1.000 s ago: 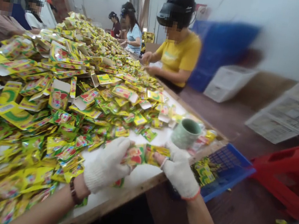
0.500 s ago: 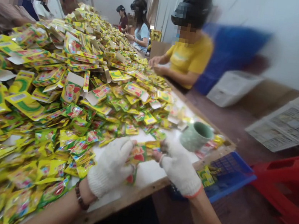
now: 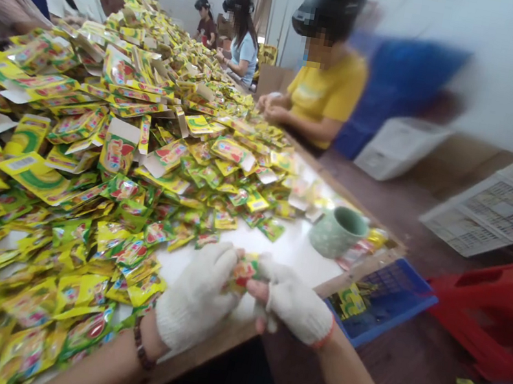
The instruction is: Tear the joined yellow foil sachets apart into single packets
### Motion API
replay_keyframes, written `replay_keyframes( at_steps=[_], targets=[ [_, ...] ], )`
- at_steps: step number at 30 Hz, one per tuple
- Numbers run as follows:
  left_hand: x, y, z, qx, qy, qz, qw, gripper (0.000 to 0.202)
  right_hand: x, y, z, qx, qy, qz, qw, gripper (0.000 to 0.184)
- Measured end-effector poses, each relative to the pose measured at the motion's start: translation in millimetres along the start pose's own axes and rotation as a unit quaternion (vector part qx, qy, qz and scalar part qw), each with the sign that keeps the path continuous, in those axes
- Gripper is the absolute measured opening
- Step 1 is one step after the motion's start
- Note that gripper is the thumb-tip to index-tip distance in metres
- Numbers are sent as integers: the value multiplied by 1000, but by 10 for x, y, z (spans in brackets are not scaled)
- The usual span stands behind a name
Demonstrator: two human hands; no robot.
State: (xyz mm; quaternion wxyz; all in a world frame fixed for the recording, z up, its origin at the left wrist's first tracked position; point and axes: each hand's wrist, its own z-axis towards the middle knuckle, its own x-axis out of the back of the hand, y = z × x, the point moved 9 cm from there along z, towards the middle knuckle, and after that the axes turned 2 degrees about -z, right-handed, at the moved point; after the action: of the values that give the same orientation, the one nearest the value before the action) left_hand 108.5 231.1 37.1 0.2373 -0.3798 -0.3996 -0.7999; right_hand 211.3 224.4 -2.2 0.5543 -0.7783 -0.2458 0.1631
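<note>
Both my hands wear white knitted gloves with bare fingertips, and they meet low over the table's front edge. My left hand (image 3: 203,291) is closed on a small red, yellow and green printed packet (image 3: 245,270). My right hand (image 3: 295,300) closes on the packet's right side, thumb and fingers pressed to it. Blur and the gloves hide much of it, so whether it is a sachet or a little carton is unclear. To the left and ahead lie a heap of small yellow cartons (image 3: 118,149) and many glossy sachets (image 3: 82,294).
A pale green mug (image 3: 338,232) stands near the table's right edge. Below that edge sits a blue basket (image 3: 374,329) holding some yellow packs. A red plastic stool (image 3: 502,312) and white crates (image 3: 494,212) are on the right. A co-worker in yellow (image 3: 325,92) works farther along.
My right hand has moved left and down, closing in on my left hand. The packet, visible between separated hands before, is now largely covered by fingers.
</note>
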Motion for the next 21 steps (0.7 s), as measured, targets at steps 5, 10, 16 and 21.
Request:
replay_keyframes(
  at_steps=[5, 10, 16, 21],
  targets=[
    [-266, 122, 106, 60, -58, -22, 996, 25, 477, -32, -142, -25, 112, -90, 989, 41],
    [-352, 104, 392, 21, -91, 19, 995, 41, 1179, -317, -24, 47, 310, -241, 918, 23],
    [-104, -739, 868, 180, -88, 212, 956, 13, 1400, -192, 602, -14, 330, -403, 854, 15],
    [-114, -1012, 906, 220, -82, 195, 952, 25, 1441, -54, 724, -18, 323, -397, 859, 24]
  ],
)
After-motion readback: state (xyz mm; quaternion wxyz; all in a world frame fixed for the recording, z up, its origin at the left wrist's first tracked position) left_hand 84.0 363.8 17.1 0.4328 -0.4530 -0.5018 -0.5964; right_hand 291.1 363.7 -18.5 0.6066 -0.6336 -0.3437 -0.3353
